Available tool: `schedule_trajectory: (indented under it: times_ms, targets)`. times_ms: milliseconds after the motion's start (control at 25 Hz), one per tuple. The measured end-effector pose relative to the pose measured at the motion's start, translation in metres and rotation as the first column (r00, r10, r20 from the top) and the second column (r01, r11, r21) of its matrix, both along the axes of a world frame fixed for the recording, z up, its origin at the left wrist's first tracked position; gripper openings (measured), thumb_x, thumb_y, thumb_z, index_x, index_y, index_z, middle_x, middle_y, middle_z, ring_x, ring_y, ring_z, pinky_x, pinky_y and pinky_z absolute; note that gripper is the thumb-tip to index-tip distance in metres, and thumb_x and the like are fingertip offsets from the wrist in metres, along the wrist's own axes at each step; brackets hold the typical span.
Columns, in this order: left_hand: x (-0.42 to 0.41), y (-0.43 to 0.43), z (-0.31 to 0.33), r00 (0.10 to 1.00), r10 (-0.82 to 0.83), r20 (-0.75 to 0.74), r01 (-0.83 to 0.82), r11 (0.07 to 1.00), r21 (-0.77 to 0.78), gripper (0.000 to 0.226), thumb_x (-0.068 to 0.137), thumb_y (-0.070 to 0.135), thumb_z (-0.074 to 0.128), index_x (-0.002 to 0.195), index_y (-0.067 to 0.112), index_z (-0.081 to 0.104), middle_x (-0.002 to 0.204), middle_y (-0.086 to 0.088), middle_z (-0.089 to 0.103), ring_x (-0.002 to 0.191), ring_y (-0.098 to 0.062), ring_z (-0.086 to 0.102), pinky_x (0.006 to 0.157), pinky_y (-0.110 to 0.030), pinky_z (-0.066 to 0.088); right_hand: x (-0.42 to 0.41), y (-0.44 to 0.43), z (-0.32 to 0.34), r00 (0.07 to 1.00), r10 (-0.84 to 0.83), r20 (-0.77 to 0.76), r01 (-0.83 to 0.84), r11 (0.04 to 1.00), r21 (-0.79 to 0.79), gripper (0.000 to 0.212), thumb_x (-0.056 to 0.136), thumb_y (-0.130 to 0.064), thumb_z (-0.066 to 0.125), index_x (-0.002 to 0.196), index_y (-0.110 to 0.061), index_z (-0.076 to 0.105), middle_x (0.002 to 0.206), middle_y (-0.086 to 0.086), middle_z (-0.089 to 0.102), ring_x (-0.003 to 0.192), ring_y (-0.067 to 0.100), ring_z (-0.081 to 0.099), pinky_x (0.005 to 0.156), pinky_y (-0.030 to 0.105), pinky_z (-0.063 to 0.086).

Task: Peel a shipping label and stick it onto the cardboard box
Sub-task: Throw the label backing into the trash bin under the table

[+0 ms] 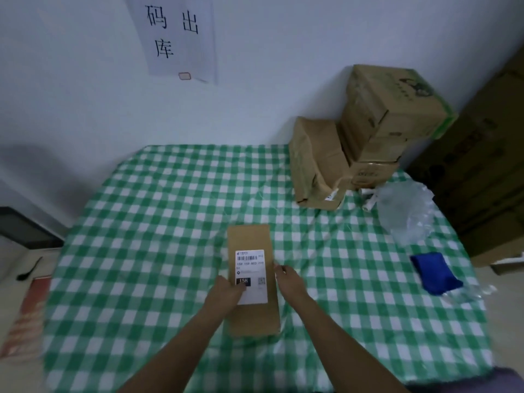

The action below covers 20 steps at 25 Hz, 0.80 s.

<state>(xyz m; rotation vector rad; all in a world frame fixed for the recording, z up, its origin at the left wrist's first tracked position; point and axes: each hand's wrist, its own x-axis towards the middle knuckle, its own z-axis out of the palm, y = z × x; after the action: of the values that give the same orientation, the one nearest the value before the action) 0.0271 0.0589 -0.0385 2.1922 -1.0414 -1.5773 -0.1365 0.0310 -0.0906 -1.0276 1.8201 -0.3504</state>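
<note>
Head view: the label (253, 267) lies flat on the box (251, 317); my left hand (226, 290) presses its lower corner to seat it, my right hand (289, 282) steadies the box's side, fingers seemingly loose.

Both bare forearms reach in from the lower edge and converge toward the hands. The left hand (228, 290) lies palm down, its fingers (241, 287) stretched rightward onto the lower left part of the label (251, 268), pressing on it. The right hand (287, 282) is palm down too, its fingers (279, 269) pointing away and resting against the right edge of the box (249, 236). The hands are near each other, not touching; the thumbs are hidden
</note>
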Motion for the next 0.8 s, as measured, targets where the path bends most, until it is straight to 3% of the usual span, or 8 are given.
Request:
schedule_trajectory:
  times_ms: [120,240,400,600,800]
  targets:
    - [-0.001,0.012,0.006,0.982,0.076,-0.175,-0.066,0.996,0.062,0.035,0.091,0.006,0.058,0.125,0.006,0.054,0.109,-0.003,0.057,0.097,-0.023,0.052,0.083,-0.035,0.044,0.010,0.001,-0.001,0.997,-0.010,0.072,0.005,0.998,0.061,0.062,0.091,-0.061,0.043,0.130,-0.013,0.053,0.127,0.008,0.062,0.113,0.028,0.059,0.093,0.038,0.050]
    - [0.001,0.019,0.010,0.953,0.115,-0.279,-0.086,0.990,0.112,0.037,0.089,0.007,0.058,0.124,0.017,0.053,0.098,0.001,0.060,0.098,-0.027,0.055,0.087,-0.048,0.052,0.022,0.003,0.000,0.990,-0.042,0.137,0.037,0.999,0.038,0.064,0.077,-0.054,0.067,0.126,-0.015,0.055,0.122,0.003,0.066,0.105,0.023,0.064,0.093,0.039,0.052]
    - [0.011,0.002,0.007,0.910,0.182,-0.373,-0.158,0.983,0.096,0.049,0.086,0.013,0.061,0.131,0.030,0.050,0.126,-0.006,0.060,0.113,-0.029,0.057,0.093,-0.056,0.051,0.037,-0.018,0.018,0.990,-0.042,0.135,0.052,0.996,-0.068,0.078,0.066,-0.047,0.076,0.132,-0.018,0.048,0.125,0.002,0.064,0.112,0.026,0.061,0.098,0.043,0.049]
    - [0.027,-0.022,0.018,0.908,0.133,-0.396,-0.139,0.990,0.015,0.057,0.087,0.004,0.056,0.133,0.037,0.048,0.125,0.001,0.059,0.111,-0.024,0.053,0.080,-0.041,0.048,0.039,-0.031,0.030,0.961,-0.064,0.271,0.100,0.987,-0.123,0.071,0.075,-0.029,0.078,0.137,-0.019,0.044,0.130,0.002,0.062,0.114,0.024,0.061,0.102,0.046,0.047]
    - [0.032,-0.035,0.012,0.921,0.063,-0.385,-0.082,0.996,-0.034,0.072,0.085,-0.011,0.047,0.133,0.042,0.048,0.129,0.002,0.058,0.115,-0.025,0.052,0.087,-0.046,0.050,0.034,-0.027,0.025,0.963,-0.073,0.260,0.110,0.985,-0.131,0.076,0.075,-0.016,0.077,0.141,-0.021,0.040,0.131,0.003,0.060,0.116,0.023,0.057,0.102,0.043,0.046]
